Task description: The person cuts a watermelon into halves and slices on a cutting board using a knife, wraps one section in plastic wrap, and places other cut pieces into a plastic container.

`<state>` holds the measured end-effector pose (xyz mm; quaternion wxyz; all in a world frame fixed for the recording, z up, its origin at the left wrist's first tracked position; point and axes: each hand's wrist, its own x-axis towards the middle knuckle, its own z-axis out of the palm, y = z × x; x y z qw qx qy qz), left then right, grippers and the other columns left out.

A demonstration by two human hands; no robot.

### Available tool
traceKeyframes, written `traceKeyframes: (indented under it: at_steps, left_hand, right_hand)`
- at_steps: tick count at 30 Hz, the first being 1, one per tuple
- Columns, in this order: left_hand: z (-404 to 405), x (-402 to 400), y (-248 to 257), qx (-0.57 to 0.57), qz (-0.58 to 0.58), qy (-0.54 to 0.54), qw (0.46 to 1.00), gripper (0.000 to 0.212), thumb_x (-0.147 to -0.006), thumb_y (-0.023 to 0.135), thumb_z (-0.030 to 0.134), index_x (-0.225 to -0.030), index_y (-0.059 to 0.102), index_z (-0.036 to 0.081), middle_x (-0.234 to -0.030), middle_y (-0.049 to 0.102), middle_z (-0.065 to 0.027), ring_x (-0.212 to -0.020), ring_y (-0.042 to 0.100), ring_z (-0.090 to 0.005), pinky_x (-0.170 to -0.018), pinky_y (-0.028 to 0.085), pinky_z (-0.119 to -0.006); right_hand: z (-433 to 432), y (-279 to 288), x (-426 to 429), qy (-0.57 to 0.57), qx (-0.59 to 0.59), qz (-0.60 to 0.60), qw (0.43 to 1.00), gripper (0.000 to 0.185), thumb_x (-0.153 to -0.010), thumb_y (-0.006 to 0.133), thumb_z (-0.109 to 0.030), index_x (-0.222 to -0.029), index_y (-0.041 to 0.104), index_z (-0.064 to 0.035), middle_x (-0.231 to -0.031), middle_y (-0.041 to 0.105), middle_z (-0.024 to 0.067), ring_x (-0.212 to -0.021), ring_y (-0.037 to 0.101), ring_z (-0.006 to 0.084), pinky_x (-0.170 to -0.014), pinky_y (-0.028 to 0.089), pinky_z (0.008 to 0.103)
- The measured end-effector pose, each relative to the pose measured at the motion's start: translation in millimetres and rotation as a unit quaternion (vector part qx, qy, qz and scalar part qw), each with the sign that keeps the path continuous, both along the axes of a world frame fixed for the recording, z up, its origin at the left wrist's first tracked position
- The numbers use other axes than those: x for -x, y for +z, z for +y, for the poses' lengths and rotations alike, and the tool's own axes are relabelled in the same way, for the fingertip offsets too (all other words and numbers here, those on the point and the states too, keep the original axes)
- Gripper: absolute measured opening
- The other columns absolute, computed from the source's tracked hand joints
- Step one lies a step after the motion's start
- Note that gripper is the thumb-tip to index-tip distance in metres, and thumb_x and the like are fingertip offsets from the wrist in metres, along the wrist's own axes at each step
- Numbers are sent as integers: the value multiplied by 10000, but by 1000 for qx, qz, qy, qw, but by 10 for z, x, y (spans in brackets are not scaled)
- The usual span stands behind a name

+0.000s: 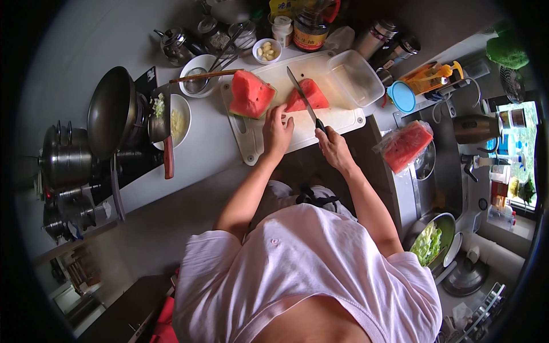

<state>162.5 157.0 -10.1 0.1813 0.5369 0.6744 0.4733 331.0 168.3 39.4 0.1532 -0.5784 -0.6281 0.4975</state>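
My right hand [334, 148] grips the black handle of a kitchen knife [302, 91]. Its long blade lies across a small red watermelon piece [318, 97] on the white cutting board [345, 121]; whether it has entered the flesh I cannot tell. My left hand [277, 133] is at the near left of that piece, fingers bent and apart, holding nothing. Contact between its fingertips and the fruit is unclear. To its upper left stands a larger watermelon chunk [251, 92] with green rind. A clear plastic container [358, 81] sits at the board's right end.
A cleaver [168, 154] with chopped greens lies left, by a wok [112, 111]. A bowl of garlic cloves [266, 51] and a soy sauce bottle [309, 32] stand behind the board. Wrapped watermelon [407, 148] rests right, beside the sink [446, 180].
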Motion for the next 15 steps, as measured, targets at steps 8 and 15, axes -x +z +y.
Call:
traceKeyframes:
  at_steps: [8, 15]
  left_hand:
    - [264, -43, -47, 44, 95, 43, 994, 361, -697, 651, 66, -1041, 545, 51, -965, 555, -142, -854, 566, -325, -734, 459, -407]
    - [345, -54, -107, 109, 99, 53, 988, 345, -690, 663, 113, -1013, 557, 55, -948, 569, -152, -889, 555, -344, -748, 456, -414]
  right_hand:
    - [70, -108, -36, 36, -16, -32, 999, 445, -893, 443, -396, -854, 499, 44, -686, 551, 278, -725, 544, 448, -635, 412, 468]
    - [57, -188, 15, 36, -23, -68, 997, 444, -895, 429, -395, -866, 514, 40, -723, 559, 303, -769, 544, 462, -671, 423, 480]
